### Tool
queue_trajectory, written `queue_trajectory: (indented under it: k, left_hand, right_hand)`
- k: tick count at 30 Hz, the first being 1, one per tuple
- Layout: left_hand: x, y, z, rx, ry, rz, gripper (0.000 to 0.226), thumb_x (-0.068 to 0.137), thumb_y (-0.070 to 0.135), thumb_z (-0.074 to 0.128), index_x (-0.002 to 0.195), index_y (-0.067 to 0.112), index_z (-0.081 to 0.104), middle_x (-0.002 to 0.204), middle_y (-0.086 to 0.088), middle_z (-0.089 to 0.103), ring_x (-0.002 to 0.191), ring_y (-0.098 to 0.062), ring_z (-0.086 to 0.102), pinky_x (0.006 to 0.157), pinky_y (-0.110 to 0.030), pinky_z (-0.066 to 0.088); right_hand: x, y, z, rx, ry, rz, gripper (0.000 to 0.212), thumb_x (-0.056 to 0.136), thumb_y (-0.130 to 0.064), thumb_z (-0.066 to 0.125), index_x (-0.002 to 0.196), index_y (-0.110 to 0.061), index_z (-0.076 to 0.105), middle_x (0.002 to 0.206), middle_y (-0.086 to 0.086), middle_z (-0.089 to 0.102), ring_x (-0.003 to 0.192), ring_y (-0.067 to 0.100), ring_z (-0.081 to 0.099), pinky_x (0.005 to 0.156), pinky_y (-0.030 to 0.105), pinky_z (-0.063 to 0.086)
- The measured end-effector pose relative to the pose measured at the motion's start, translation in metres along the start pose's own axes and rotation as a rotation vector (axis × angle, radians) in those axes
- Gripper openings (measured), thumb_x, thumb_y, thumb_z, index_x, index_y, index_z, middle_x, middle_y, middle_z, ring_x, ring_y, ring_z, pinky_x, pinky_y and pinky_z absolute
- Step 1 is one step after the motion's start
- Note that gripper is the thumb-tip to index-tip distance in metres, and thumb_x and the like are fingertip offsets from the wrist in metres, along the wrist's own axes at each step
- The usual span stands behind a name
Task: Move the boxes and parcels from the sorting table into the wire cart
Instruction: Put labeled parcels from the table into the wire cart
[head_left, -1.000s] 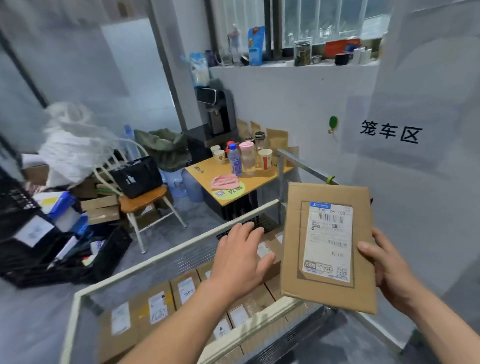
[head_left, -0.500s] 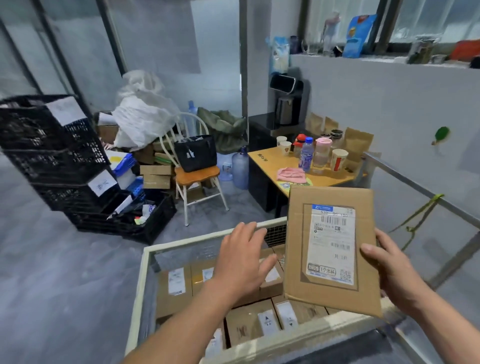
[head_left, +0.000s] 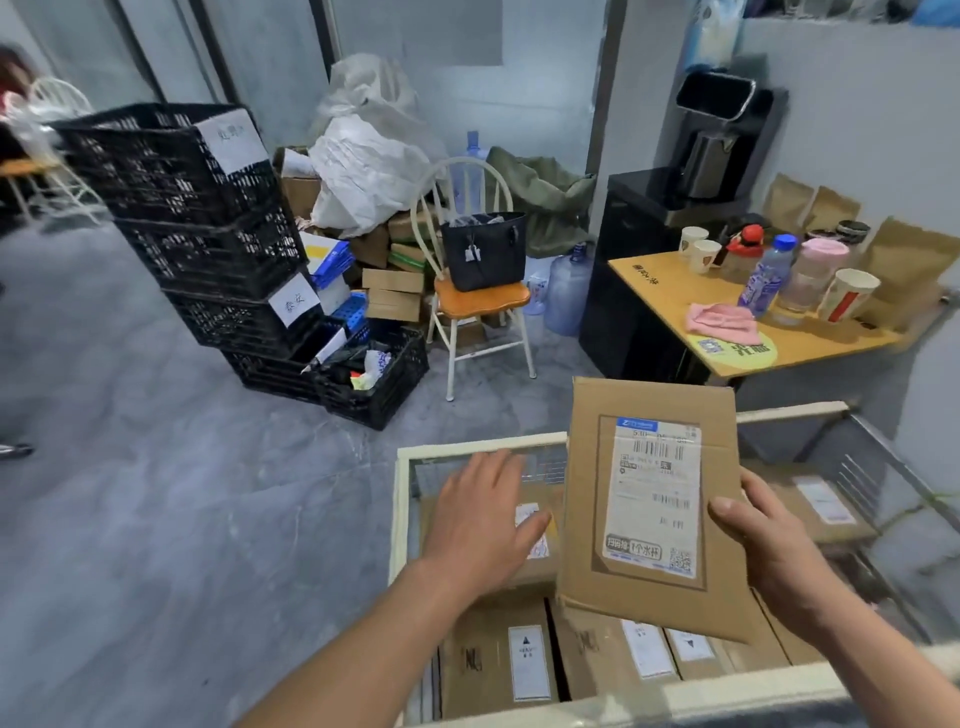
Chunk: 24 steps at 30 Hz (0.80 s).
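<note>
A: Right hand (head_left: 769, 551)?
B: Clasping the right edge of a flat cardboard parcel (head_left: 587, 519), thumb on the labelled face, fingers hidden behind. Held up on edge, label (head_left: 653, 499) toward the camera, tilted a little to the right.

A: Left hand (head_left: 480, 519)?
B: Spread flat, palm down, fingers straight and slightly apart, gripping nothing. Hovering just left of the parcel's left edge. Touching it or not: cannot tell.

A: And under both hands?
B: Wire cart (head_left: 397, 519), pale frame, mesh walls. Parcel raised above the open top, not lying inside. Beneath the left palm, a labelled box (head_left: 535, 561); nearer the wrists, a row of brown boxes (head_left: 498, 660) packed side by side, white labels up. Beyond the right hand, another box (head_left: 815, 506) in the cart's right part.

A: Farther out?
B: Ahead of the left hand, across grey floor, stacked black crates (head_left: 176, 208) with paper tags. Right of those, straight ahead of the fingertips, a white chair (head_left: 475, 296) with an orange seat and a black bag (head_left: 485, 249) on it. Behind the chair, a heap of white sacks (head_left: 363, 166) and loose cartons. Ahead of the right hand, a yellow table (head_left: 675, 322) with cups, bottles and a pink cloth (head_left: 722, 322); behind it, a black cabinet with a dark appliance (head_left: 717, 135) on top.
</note>
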<state>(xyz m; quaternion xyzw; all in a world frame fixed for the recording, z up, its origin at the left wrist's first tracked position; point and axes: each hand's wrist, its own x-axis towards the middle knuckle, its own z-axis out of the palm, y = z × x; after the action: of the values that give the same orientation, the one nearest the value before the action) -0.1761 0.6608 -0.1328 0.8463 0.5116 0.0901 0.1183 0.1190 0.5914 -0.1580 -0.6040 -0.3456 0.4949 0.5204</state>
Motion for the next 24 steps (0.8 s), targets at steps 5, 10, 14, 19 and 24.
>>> queue_trajectory:
  k: [5,10,14,19,24]
  left_hand:
    - [-0.008,-0.048,0.025,0.006,-0.063,-0.143,0.061,0.098,0.055,0.045,0.147,0.02,0.038,0.151,0.002,0.04,0.138,-0.019,0.035,0.113,-0.039,0.032]
    - [-0.02,-0.083,0.064,0.031,-0.166,-0.296,0.063,0.099,0.055,0.041,0.151,0.02,0.033,0.157,-0.001,0.034,0.143,-0.021,0.031,0.114,-0.044,0.032]
    - [-0.026,-0.098,0.102,0.01,-0.277,-0.379,0.07,0.095,0.058,0.021,0.149,0.017,0.037,0.151,-0.001,0.04,0.138,-0.022,0.035,0.113,-0.042,0.032]
    - [-0.033,-0.111,0.154,-0.079,-0.369,-0.424,0.055,0.106,0.04,0.038,0.154,0.015,0.03,0.156,-0.003,0.035,0.14,-0.021,0.035,0.115,-0.036,0.031]
    - [-0.045,-0.119,0.213,-0.095,-0.423,-0.413,0.042,0.103,0.029,0.04,0.142,0.016,0.044,0.14,-0.002,0.047,0.128,-0.022,0.043,0.103,-0.035,0.04]
  right_hand:
    - [0.041,0.039,0.044,-0.036,-0.12,0.114,0.066,0.074,-0.037,0.068,0.138,-0.031,0.053,0.116,0.009,0.075,0.097,0.034,0.074,0.078,0.051,0.053]
    - [0.079,0.09,0.077,-0.115,-0.232,0.229,0.062,0.08,-0.037,0.074,0.138,-0.038,0.052,0.11,0.003,0.077,0.096,0.031,0.075,0.073,0.048,0.057]
    - [0.102,0.143,0.093,-0.138,-0.271,0.347,0.056,0.08,-0.036,0.075,0.132,-0.045,0.056,0.111,0.001,0.076,0.1,0.029,0.072,0.079,0.05,0.055]
    - [0.113,0.197,0.101,-0.134,-0.277,0.466,0.067,0.071,-0.043,0.072,0.136,-0.041,0.055,0.112,-0.009,0.074,0.101,0.026,0.071,0.071,0.04,0.053]
    - [0.117,0.245,0.099,-0.156,-0.315,0.556,0.078,0.061,-0.052,0.076,0.136,-0.044,0.053,0.115,-0.005,0.075,0.101,0.025,0.073,0.074,0.043,0.056]
